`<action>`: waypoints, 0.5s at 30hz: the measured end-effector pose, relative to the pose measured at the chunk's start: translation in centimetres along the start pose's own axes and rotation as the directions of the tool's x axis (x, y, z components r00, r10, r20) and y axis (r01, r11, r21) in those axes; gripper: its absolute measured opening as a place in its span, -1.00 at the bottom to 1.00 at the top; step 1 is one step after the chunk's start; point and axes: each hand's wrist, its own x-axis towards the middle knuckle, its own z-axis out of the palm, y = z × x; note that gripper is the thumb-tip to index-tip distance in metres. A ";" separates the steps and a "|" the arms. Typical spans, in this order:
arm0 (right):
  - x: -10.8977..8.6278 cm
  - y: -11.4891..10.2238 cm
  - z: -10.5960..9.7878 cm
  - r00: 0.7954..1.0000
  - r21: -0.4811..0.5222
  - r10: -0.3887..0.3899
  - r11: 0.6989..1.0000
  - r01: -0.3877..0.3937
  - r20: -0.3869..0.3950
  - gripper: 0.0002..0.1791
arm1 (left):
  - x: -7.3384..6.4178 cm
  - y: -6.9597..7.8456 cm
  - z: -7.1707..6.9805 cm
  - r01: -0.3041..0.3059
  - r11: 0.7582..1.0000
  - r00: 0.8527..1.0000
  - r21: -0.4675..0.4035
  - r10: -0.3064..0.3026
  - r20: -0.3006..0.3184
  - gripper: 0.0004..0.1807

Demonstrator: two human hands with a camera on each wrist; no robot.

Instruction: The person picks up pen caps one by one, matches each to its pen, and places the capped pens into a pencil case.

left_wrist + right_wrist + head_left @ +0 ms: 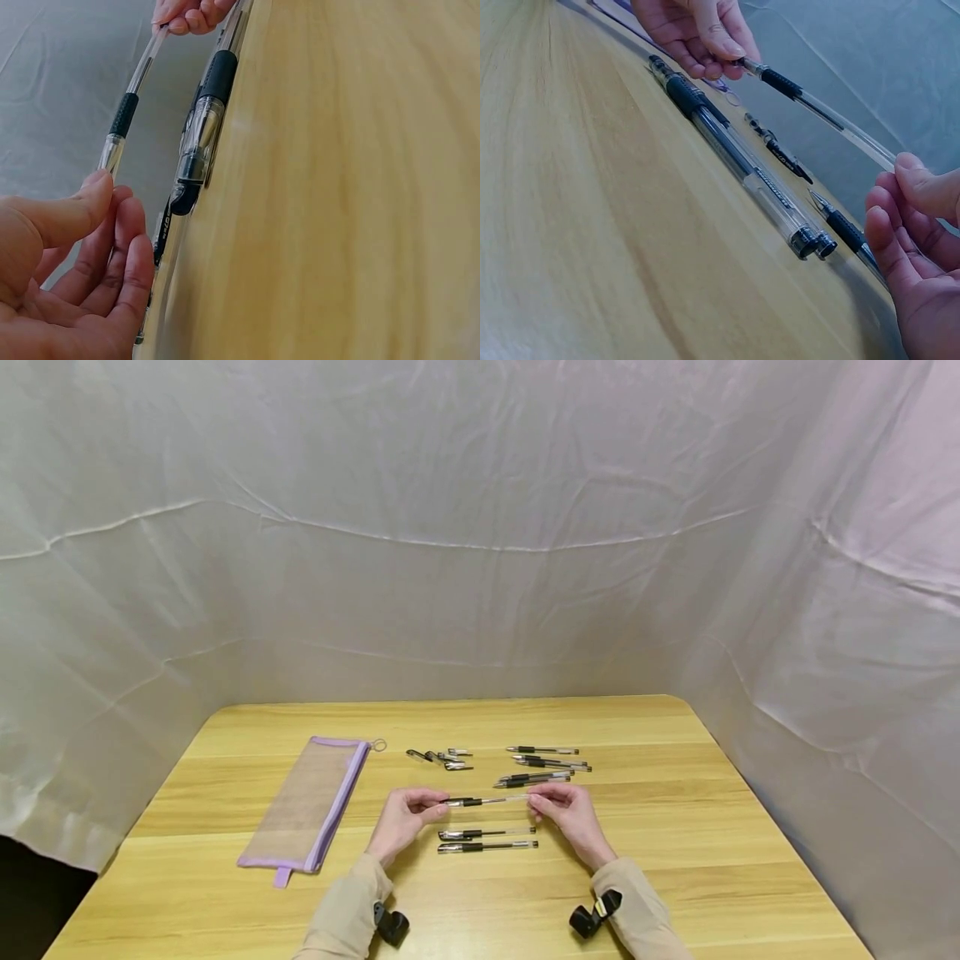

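Looks like an uncapping step: left hand (407, 818) pinches a pen (474, 802) by its capped end, right hand (568, 815) pinches its tail, above the tabletop (712, 868), far-edge side of two capped pens (474, 847). Next probably needs a straight pull.

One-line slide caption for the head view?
Left hand and right hand hold a pen by its ends over a table, with other pens, loose caps and a purple-edged pouch.
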 end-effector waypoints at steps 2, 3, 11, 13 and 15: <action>0.1 0.1 0.0 1.000 0.003 0.008 1.000 -0.008 0.002 -0.67 | 0.0 0.0 0.0 0.007 1.000 1.000 0.000 -0.007 0.003 -0.77; 0.1 0.1 0.0 1.000 0.004 0.012 1.000 -0.012 0.004 -0.67 | 0.0 0.0 -0.1 0.009 1.000 1.000 0.000 -0.009 0.003 -0.76; 0.0 0.1 -0.2 0.998 -0.006 0.004 1.000 -0.003 0.058 -0.65 | 0.1 -0.2 -0.1 0.027 1.000 1.000 0.006 -0.027 -0.015 -0.74; 0.0 0.1 -0.3 0.997 -0.011 -0.002 1.000 0.003 0.074 -0.64 | 0.2 -0.3 -0.1 0.026 1.000 1.000 0.012 -0.026 -0.013 -0.74; 0.0 0.2 -0.4 0.997 -0.020 -0.004 1.000 0.005 0.083 -0.63 | 0.2 -0.3 -0.2 0.018 0.999 1.000 0.028 -0.018 -0.007 -0.75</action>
